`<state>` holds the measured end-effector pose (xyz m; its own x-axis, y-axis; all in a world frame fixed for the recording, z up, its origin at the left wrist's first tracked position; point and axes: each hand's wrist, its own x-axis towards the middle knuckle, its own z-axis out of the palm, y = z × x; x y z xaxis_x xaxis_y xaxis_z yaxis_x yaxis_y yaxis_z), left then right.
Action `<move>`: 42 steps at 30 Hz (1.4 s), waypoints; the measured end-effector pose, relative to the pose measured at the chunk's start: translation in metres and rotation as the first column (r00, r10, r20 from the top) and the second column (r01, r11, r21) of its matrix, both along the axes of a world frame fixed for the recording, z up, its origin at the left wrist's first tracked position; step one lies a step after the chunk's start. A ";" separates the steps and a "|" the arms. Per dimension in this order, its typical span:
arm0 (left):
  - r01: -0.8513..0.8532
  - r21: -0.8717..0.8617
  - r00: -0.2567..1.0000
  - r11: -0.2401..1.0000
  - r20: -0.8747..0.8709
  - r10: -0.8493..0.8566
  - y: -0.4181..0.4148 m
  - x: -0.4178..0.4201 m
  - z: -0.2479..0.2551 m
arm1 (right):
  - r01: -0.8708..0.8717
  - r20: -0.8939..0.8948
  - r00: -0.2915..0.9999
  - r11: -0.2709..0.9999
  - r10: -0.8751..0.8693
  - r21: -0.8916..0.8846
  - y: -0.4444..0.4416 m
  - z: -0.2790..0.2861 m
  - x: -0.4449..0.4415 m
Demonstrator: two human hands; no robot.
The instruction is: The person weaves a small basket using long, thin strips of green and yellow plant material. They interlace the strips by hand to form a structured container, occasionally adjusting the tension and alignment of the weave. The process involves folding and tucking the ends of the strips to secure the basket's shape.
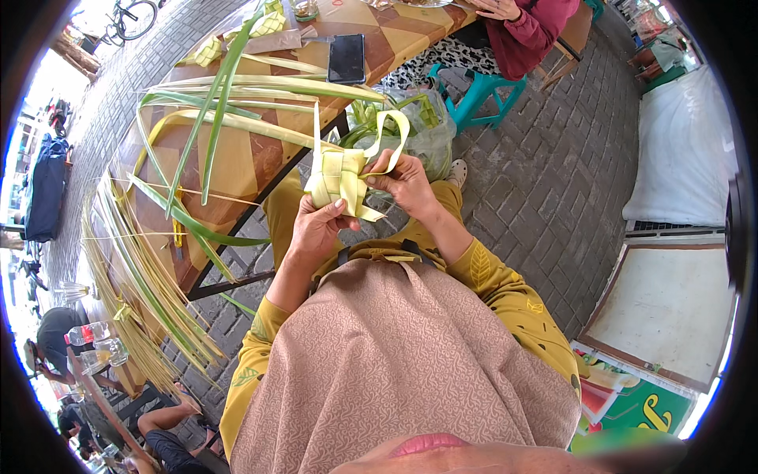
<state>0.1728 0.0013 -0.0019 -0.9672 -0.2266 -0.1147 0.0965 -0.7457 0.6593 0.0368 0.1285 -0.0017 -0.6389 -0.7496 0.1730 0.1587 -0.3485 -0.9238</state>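
Observation:
My left hand (323, 225) holds the lower left corner of a woven palm-leaf pouch (339, 175), its thumb on the front of the weave. At the pouch's right side, my right hand (404, 183) pinches a pale leaf strip (402, 127) that loops up above the fingers. One strip end stands upright from the pouch's top left, and another sticks out at its lower right. Loose palm-leaf strips (266, 89) lie across the wooden table beside the pouch. Finished-looking woven pouches (208, 52) rest at the table's far end.
On the patterned table (237, 157) are a phone (346, 58), a yellow cutter (178, 233) and a bundle of long leaf strips (148, 278). A plastic bag of leaves (435, 127) stands below the table's edge. Another person (521, 35) sits beyond, near a teal stool (482, 98).

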 end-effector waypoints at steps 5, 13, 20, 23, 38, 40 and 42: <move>-0.027 -0.084 0.998 0.996 0.050 0.031 0.002 0.000 0.006 | -0.262 0.202 0.948 0.964 0.246 0.053 0.010 0.012 -0.003; 0.020 -0.123 1.000 0.992 0.017 -0.018 -0.004 -0.001 0.008 | -0.497 0.302 0.841 0.862 0.449 0.103 0.019 0.036 -0.004; -0.078 -0.394 0.994 0.916 0.035 0.100 0.007 -0.007 0.017 | -0.325 0.101 0.945 0.924 0.310 0.200 0.012 0.029 0.006; -0.174 -0.597 0.983 0.783 -0.053 0.178 0.014 -0.009 0.009 | -0.229 0.092 0.972 0.958 0.215 0.172 0.007 0.026 0.012; -0.663 -0.367 0.748 0.652 -0.302 0.591 -0.045 -0.007 0.008 | -0.122 0.015 0.993 0.977 0.121 0.176 0.020 0.039 0.024; -0.693 -0.366 0.720 0.620 -0.331 0.609 -0.051 -0.006 0.015 | -0.295 0.226 0.939 0.946 0.261 0.132 0.022 0.033 0.029; -0.724 -0.320 0.689 0.611 -0.371 0.622 -0.058 -0.007 0.019 | -0.439 0.343 0.858 0.893 0.382 0.102 0.022 0.027 0.032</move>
<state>0.1655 -0.0571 0.0169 -0.5058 -0.7965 0.3312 0.6242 -0.0729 0.7779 0.0691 0.1502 0.0251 -0.2654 -0.9547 -0.1346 0.5360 -0.0301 -0.8437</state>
